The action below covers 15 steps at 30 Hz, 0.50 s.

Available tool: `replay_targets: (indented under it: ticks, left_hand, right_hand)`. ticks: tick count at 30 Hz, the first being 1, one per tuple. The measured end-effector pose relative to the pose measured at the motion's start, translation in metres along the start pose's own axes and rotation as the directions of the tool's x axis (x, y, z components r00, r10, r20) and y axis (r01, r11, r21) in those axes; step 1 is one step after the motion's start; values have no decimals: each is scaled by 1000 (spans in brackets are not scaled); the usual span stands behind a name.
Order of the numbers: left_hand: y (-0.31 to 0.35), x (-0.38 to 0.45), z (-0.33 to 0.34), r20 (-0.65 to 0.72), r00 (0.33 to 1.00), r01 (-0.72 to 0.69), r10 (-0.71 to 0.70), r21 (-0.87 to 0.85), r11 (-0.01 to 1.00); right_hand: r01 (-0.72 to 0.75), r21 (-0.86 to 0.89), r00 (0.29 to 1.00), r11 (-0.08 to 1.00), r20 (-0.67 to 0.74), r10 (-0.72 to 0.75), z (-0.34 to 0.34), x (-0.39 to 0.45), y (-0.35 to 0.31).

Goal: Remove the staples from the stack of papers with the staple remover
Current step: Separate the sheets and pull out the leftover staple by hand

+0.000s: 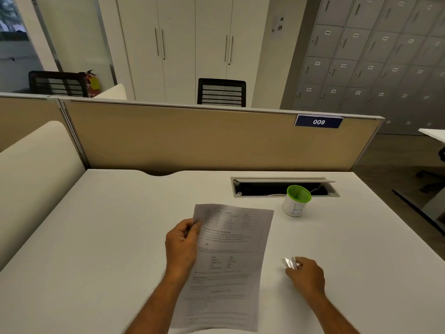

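Desk (pixel 120 237) with my two hands on the stapled papers and the remover

The white desk carries the stack of papers (pixel 228 256), which lies in the middle before me; my left hand (pixel 181 244) pinches its upper left corner between thumb and fingers. To the right, apart from the papers, my right hand (pixel 307 273) closes its fingers around the small white staple remover (pixel 290 262). A green-rimmed cup (pixel 296 201) stands further back

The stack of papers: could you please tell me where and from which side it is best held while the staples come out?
Probably the top-left corner, from the left edge, where the left hand already pinches the stack of papers. The right hand, holding the staple remover, then has the open right side free.
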State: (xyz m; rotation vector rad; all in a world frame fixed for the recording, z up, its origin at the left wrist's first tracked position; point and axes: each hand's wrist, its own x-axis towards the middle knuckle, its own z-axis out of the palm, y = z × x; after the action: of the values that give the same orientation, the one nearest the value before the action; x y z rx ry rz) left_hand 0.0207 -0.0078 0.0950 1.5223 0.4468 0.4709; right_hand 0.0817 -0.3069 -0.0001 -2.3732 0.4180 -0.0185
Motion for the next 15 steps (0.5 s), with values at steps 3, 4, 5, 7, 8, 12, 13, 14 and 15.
replay_targets:
  ticks: [3, 4, 5, 7, 8, 12, 13, 14, 15]
  left_hand:
    - [-1, 0, 0, -10, 1000, 14, -14, -14, 1000]
    - [-1, 0, 0, -10, 1000, 18, -18, -17, 1000]
    - [-1, -1, -1, -10, 1000, 20, -20, -19, 1000]
    - [-1, -1, -1, -9, 1000, 24, -24, -30, 999]
    - [0, -2, -2, -5, 1000, 29, -29, -38, 999]
    - [0, -1, -2, -4, 999, 37, -37, -60, 998]
    - [-1, 0, -2, -8, 999, 40, -40, -63, 997]
    - [-2, 0, -3, -12, 999, 42, -43, -67, 997]
    - [-3, 2, -3, -15, 999, 45, -47, -70, 997]
  right_hand:
    - [64, -85, 998, 994, -8, -65, 14, -1, 12]
    - [69, -108, 997, 992, -9, -71, 16, -1, 13]
    - [78, -126, 997, 989, -5, -79, 19, 1, 15]
    - [77, -156, 997, 985, 24, -75, 21, 1, 12]
    - [71, -210, 997, 975, 20, -68, 20, -1, 8]
    - [153, 106, 987, 983, -63, -147, 13, -11, -14]
    - [123, 380, 990, 917, 23, -142, 9, -18, -24]
    - [42, 574, 972, 818, 166, -166, 4, -27, -36]
    - [-34, 675, 925, 737, 301, -233, 2, -33, -43]
